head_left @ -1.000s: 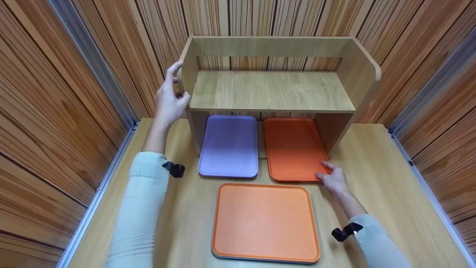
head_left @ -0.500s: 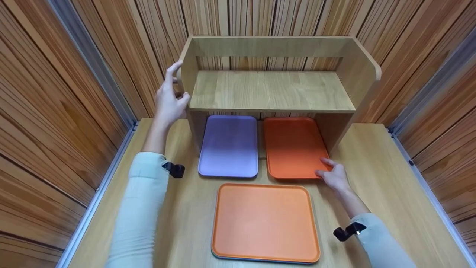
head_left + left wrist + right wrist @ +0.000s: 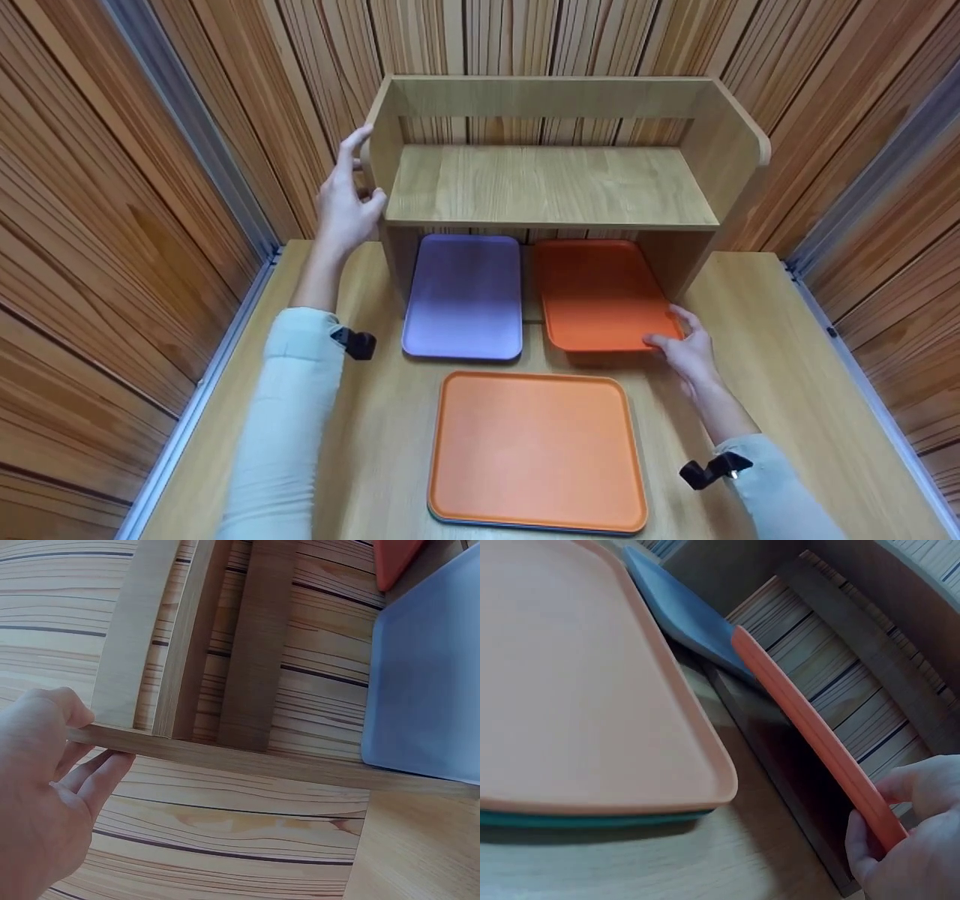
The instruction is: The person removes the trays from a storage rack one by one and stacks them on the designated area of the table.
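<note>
My left hand (image 3: 346,206) grips the left side panel of a wooden shelf (image 3: 555,187), with the thumb on the inner side and fingers outside, as the left wrist view shows. At the shelf's lower right, my right hand (image 3: 691,356) pinches the near right corner of a red-orange tray (image 3: 604,300). In the right wrist view that red-orange tray (image 3: 817,739) is tilted, its near edge raised above the table. Beside it in the lower compartment, a purple tray (image 3: 463,300) lies with its near end sticking out in front.
An orange tray (image 3: 536,450) lies in front of the shelf, stacked on a teal tray (image 3: 592,819) whose edge shows beneath. Wooden walls (image 3: 97,187) close in the table (image 3: 375,450) at the back and both sides.
The near edge of the red-orange tray has risen and moved slightly back and right, along with my right hand. My left hand stays on the shelf panel.
</note>
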Demonstrator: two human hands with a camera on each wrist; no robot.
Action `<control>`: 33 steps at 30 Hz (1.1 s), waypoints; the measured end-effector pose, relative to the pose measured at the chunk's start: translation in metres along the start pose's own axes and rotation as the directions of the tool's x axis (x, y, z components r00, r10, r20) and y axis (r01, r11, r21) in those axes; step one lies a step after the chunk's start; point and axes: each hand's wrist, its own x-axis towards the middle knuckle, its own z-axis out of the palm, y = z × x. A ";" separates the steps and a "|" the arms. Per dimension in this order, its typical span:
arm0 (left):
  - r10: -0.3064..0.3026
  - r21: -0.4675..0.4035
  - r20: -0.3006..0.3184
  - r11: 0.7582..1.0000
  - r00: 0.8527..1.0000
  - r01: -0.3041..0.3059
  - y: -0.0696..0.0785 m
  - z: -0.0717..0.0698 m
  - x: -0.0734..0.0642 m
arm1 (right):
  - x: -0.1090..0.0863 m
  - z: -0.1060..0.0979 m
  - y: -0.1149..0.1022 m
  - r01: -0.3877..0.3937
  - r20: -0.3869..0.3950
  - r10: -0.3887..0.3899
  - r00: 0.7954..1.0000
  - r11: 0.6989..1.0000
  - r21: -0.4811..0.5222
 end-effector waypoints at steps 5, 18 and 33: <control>0.002 -0.008 0.002 1.000 1.000 -0.002 0.000 0.000 0.000 | -0.006 0.000 -0.007 -0.067 -0.019 0.071 0.997 0.984 0.164; 0.013 0.002 0.004 1.000 1.000 -0.013 0.001 -0.001 -0.001 | -0.016 0.015 -0.010 0.003 -0.034 0.013 0.999 0.900 0.435; 0.014 -0.011 0.008 1.000 1.000 -0.014 0.001 0.001 -0.001 | -0.018 0.016 -0.008 0.058 -0.139 -0.004 0.990 0.922 0.382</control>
